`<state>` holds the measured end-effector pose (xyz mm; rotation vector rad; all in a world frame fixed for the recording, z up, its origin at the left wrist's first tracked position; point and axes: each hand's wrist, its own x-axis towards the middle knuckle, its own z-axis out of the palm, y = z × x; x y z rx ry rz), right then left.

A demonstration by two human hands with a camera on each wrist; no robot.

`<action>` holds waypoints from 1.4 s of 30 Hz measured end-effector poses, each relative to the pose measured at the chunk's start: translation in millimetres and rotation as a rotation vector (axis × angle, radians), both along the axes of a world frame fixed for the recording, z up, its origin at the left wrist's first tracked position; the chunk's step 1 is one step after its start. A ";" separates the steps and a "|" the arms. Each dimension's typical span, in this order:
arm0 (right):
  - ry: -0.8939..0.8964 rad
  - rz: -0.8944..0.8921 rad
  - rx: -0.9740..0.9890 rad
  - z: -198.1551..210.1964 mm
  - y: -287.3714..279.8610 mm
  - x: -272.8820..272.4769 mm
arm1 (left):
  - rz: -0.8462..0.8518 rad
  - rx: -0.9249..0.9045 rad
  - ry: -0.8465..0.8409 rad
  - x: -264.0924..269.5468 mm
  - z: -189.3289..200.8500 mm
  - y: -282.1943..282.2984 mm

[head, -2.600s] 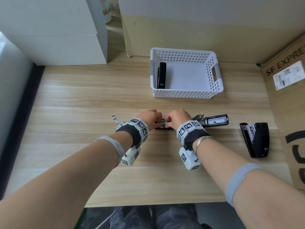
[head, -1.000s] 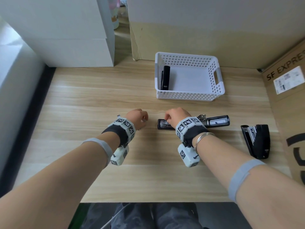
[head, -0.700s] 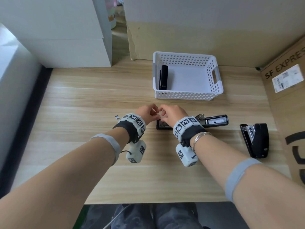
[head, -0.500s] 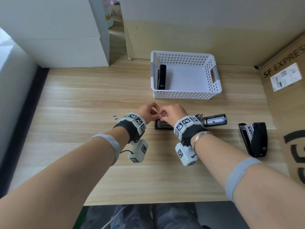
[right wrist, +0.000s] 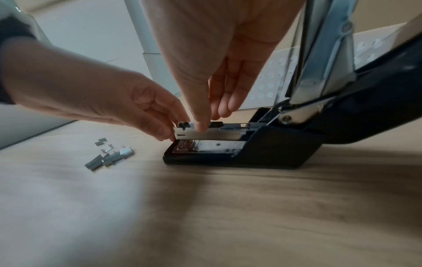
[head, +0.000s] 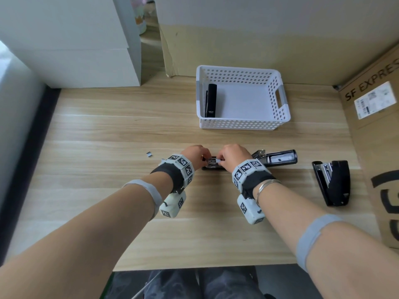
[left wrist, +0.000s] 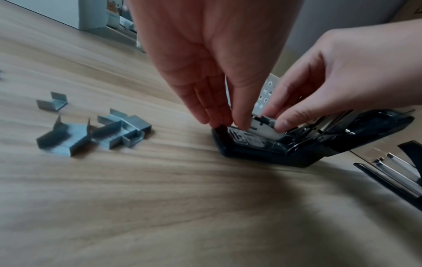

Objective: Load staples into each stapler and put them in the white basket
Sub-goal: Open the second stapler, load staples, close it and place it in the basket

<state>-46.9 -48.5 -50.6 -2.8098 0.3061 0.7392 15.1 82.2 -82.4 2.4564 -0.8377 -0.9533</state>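
A black stapler [head: 277, 157] lies swung open on the wooden table, its lid flat to the right. My left hand [head: 197, 155] pinches the front tip of its silver magazine [right wrist: 212, 134]. My right hand [head: 232, 155] pinches that magazine's sides just behind, thumb on the near side. Whether a staple strip sits between the fingers is hidden. Loose staple strips [left wrist: 91, 132] lie just left of the stapler base [left wrist: 262, 150]. A second black stapler [head: 332, 184] lies open at the right. The white basket [head: 241, 124] at the back holds one closed black stapler [head: 211, 100].
A single staple piece [head: 149, 154] lies apart on the table to the left. A cardboard box [head: 375, 134] walls the right side, white boxes [head: 71, 50] stand at the back left, and a cardboard panel stands behind the basket.
My left hand reached left toward the staples, then came back to the stapler's front. Both hands have now lowered onto the magazine. The right hand stayed at the stapler.
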 end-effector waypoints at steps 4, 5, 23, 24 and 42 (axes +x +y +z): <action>0.006 -0.004 0.016 -0.4 -0.3 1.3 | -0.004 -0.008 -0.013 1.6 -2.0 1.1; 0.007 -0.013 0.022 -0.1 -0.7 2.0 | -0.005 -0.009 -0.014 1.8 -2.6 1.2; 0.112 -0.157 0.107 -2.5 -2.3 17.8 | -0.026 -0.001 -0.048 2.4 -2.4 1.6; 0.102 -0.169 0.112 -2.5 -1.9 18.0 | -0.024 -0.007 -0.046 3.1 -1.7 2.7; 0.121 -0.068 -0.142 13.1 0.8 13.6 | -0.070 0.201 -0.135 28.7 -0.9 59.1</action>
